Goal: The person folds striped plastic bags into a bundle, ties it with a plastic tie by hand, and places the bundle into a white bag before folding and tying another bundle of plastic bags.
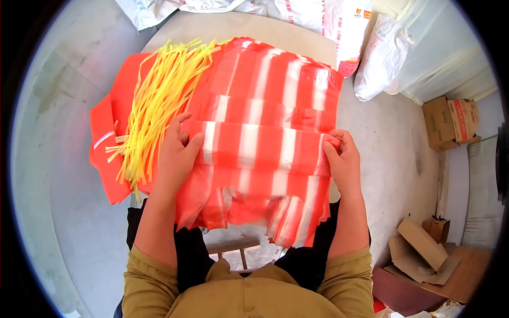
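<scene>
Red-and-white striped plastic bags [265, 143] lie in a stack in front of me, their handle ends hanging over the near table edge. My right hand [343, 159] pinches the right edge of the top bag, where a fold runs across. At the left edge of that fold rests my left hand [179, 151], its thumb and forefinger apart against the plastic. Just beyond it is a loose bundle of yellow plastic strips [164, 95], lying over plain red sheets [108, 124]. The undersides of both hands are hidden.
The stack lies on a beige table [254, 26]. White printed sacks [297, 13] line its far side, with another sack [383, 57] at the right. Cardboard boxes [450, 123] stand by the right wall, and opened cardboard [424, 249] lies at lower right.
</scene>
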The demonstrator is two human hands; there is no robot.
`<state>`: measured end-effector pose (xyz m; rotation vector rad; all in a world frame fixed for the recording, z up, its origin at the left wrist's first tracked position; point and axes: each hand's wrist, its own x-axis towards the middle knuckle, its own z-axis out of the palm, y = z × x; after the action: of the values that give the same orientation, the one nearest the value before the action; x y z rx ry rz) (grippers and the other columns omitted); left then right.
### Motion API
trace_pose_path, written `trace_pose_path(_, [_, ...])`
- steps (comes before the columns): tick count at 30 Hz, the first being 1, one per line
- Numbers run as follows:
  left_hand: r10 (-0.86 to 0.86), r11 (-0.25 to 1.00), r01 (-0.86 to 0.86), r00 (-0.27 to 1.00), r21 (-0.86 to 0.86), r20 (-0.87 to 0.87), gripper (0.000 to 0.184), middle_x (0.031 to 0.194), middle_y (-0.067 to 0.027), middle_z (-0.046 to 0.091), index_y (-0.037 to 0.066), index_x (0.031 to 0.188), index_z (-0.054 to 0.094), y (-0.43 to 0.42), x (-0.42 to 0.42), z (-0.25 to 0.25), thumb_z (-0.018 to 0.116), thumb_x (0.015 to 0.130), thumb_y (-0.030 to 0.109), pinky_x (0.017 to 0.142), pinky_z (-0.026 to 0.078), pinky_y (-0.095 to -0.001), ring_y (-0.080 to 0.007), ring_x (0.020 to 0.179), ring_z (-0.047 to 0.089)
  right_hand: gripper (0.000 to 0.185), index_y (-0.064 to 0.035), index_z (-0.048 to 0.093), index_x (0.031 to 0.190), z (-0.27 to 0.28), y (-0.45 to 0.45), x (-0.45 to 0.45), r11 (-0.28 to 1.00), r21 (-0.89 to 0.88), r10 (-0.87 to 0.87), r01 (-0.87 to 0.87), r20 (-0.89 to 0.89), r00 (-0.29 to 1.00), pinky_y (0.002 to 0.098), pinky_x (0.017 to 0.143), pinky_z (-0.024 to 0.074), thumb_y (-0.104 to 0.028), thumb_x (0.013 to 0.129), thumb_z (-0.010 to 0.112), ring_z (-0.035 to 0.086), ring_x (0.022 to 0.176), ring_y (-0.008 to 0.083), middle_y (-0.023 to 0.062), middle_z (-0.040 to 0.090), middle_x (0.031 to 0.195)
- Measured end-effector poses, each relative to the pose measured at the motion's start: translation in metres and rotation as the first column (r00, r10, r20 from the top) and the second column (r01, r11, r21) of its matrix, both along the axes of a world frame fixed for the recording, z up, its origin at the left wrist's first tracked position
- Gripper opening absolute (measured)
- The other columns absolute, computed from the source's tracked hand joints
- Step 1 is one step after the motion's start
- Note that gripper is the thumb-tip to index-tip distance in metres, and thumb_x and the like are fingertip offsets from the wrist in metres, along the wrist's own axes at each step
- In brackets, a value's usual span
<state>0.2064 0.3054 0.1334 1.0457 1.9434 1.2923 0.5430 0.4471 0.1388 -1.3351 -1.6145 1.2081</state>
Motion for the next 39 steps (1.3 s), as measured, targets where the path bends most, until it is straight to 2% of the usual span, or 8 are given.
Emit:
trace_pose_path(10, [0.069,0.997,-0.077,0.979,-0.031,-0.191,0.043,0.073,0.005,0.037,0.005,0.138,0.061,0.011,0.009,0.001,0.07,0.095,0.006,0.061,0.035,-0.0246,-0.0072,0.067,0.037,0.031,-0.0014,0.06,0.127,-0.005,0.007,-0.009,0.998,0.027,-0.055,0.052,0.12,0.991,0.0283,0.083,0.0514,-0.014,0.099,0.066,0.062,0.093,0.0118,0.0073,0.068,0.11])
trace_pose_path(13, [0.037,0.998,-0.049,0.966,-0.04,-0.255,0.037,0.07,0.0033,0.036,0.004,0.132,0.064,0.014,0.006,-0.005,0.071,0.096,0.009,0.06,0.036,-0.0258,-0.0082,0.065,0.039,0.03,-0.0018,0.061,0.124,-0.007,0.008,-0.007,0.998,0.022,-0.058,0.055,0.203,0.978,0.0296,0.08,0.0512,-0.015,0.098,0.068,0.061,0.087,0.0126,0.0078,0.067,0.106])
trace_pose_path(16, [-0.008,0.994,-0.032,0.931,-0.106,-0.364,0.034,0.076,-0.0029,0.051,0.004,0.127,0.067,0.014,0.01,0.004,0.071,0.095,0.013,0.064,0.043,-0.03,-0.0136,0.07,0.051,0.031,-0.0028,0.063,0.122,-0.001,0.006,-0.011,0.995,0.081,-0.087,0.065,0.307,0.948,0.033,0.079,0.052,-0.016,0.095,0.07,0.062,0.085,0.0189,0.0092,0.068,0.104])
trace_pose_path(19, [0.039,0.999,-0.036,0.777,0.018,-0.628,0.033,0.105,-0.0134,0.067,0.008,0.123,0.069,0.012,0.011,-0.003,0.073,0.091,0.018,0.076,0.052,-0.0432,-0.0303,0.09,0.066,0.033,-0.004,0.064,0.122,-0.006,0.007,-0.007,0.848,0.519,-0.186,-0.108,0.483,0.856,0.0386,0.082,0.0528,-0.016,0.092,0.074,0.064,0.091,0.0273,0.0113,0.07,0.106])
trace_pose_path(22, [0.015,0.985,0.128,0.609,0.117,-0.793,0.037,0.126,-0.0134,0.065,0.008,0.124,0.069,0.01,0.015,0.008,0.074,0.088,0.018,0.095,0.051,-0.0487,-0.0328,0.115,0.063,0.036,-0.0049,0.065,0.121,0.0,0.003,-0.009,0.607,0.749,-0.2,-0.266,0.468,0.861,0.0445,0.088,0.0532,-0.014,0.088,0.076,0.063,0.104,0.0324,0.0116,0.069,0.115])
trace_pose_path(25, [-0.224,0.888,0.458,0.503,0.037,-0.835,0.043,0.135,-0.0129,0.064,0.007,0.128,0.067,0.008,0.032,0.022,0.075,0.087,0.018,0.109,0.045,-0.0546,-0.0339,0.131,0.058,0.043,-0.0047,0.065,0.125,0.007,-0.022,-0.026,0.584,0.579,0.189,-0.569,0.585,0.789,0.0471,0.098,0.0518,-0.013,0.085,0.078,0.06,0.122,0.0349,0.0129,0.065,0.13])
trace_pose_path(28, [-0.436,0.835,0.533,0.484,-0.139,-0.759,0.056,0.15,-0.014,0.056,0.008,0.137,0.062,0.007,0.05,0.02,0.077,0.084,0.017,0.118,0.038,-0.0536,-0.0362,0.144,0.048,0.054,-0.0046,0.063,0.132,0.014,-0.043,-0.056,0.538,0.465,0.345,-0.703,0.639,0.687,0.0486,0.111,0.0458,-0.016,0.083,0.079,0.054,0.135,0.0367,0.0139,0.059,0.144])
trace_pose_path(39, [-0.429,0.893,0.377,0.555,-0.244,-0.713,0.062,0.154,-0.0176,0.052,0.006,0.14,0.058,0.007,0.036,0.018,0.067,0.078,0.01,0.121,0.033,-0.0572,-0.0366,0.147,0.044,0.067,-0.0075,0.059,0.145,0.013,-0.012,-0.03,0.676,0.263,0.38,-0.688,0.675,0.632,0.0478,0.124,0.0326,-0.012,0.079,0.072,0.043,0.149,0.0325,0.011,0.053,0.156])
